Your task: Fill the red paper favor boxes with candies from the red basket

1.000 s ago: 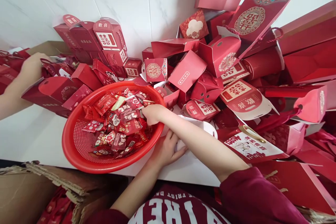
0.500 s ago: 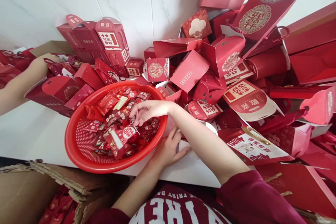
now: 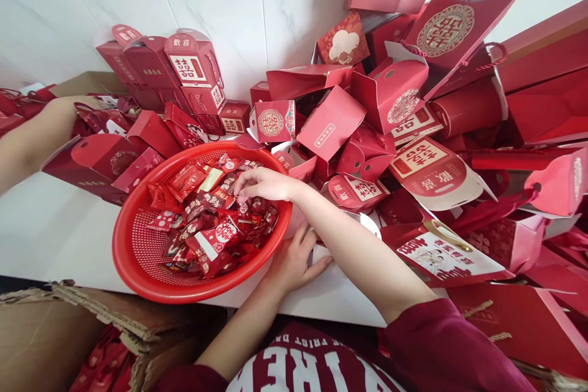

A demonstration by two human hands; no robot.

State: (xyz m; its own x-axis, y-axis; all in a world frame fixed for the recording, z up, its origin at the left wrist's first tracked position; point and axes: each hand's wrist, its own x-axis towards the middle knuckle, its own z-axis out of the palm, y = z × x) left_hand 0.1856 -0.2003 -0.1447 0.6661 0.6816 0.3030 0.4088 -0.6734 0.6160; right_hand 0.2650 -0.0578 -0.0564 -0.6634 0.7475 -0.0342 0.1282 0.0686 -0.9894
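A red plastic basket (image 3: 133, 278) holds a heap of wrapped candies (image 3: 215, 236) in red, brown and cream packaging. My right hand (image 3: 264, 185) reaches over its right side, fingers curled and pinched at a small dark red wrapped candy (image 3: 243, 209). My left hand (image 3: 296, 257) rests just outside the basket's rim, beneath my right forearm. Its fingers and thumb are bent around the edge of an open gift box with a pale inside, whose white flap (image 3: 367, 225) shows past the forearm. Most of that box is hidden by my arm.
Red gift boxes (image 3: 331, 122) pile up at the right, some open. More boxes (image 3: 190, 67) are stacked against the tiled wall. Another person's arm (image 3: 39, 135) reaches in from the left. A torn cardboard carton (image 3: 41, 337) stands below the table's front edge (image 3: 73, 278).
My right hand has shifted slightly up and right over the candies, and its fingers have drawn closer together. My left hand stays in place. The other person's arm has moved slightly.
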